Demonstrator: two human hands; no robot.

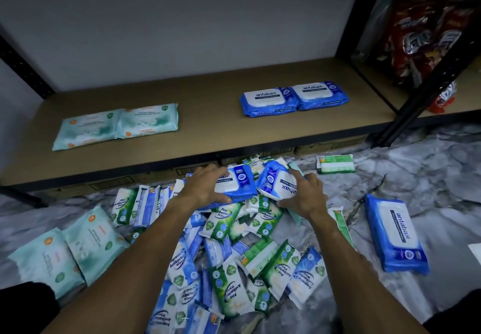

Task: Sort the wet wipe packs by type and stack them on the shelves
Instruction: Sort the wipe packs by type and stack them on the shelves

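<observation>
A heap of mixed wet wipe packs (242, 255), green-and-white and blue-and-white, lies on the marble floor. At its far end my left hand (204, 186) grips a blue antabax pack (238, 184), and my right hand (303, 193) grips a second blue antabax pack (276, 185), tilted. On the wooden shelf (208, 117) two blue antabax packs (294, 98) lie side by side at the right. Two pale teal packs (117, 126) lie side by side at the left.
Another blue antabax pack (395, 232) lies on the floor at the right, two teal packs (67, 247) at the left, a green-white pack (335, 164) near the shelf edge. Black shelf posts (426, 73) stand right; red snack bags (426, 39) fill the neighbouring shelf.
</observation>
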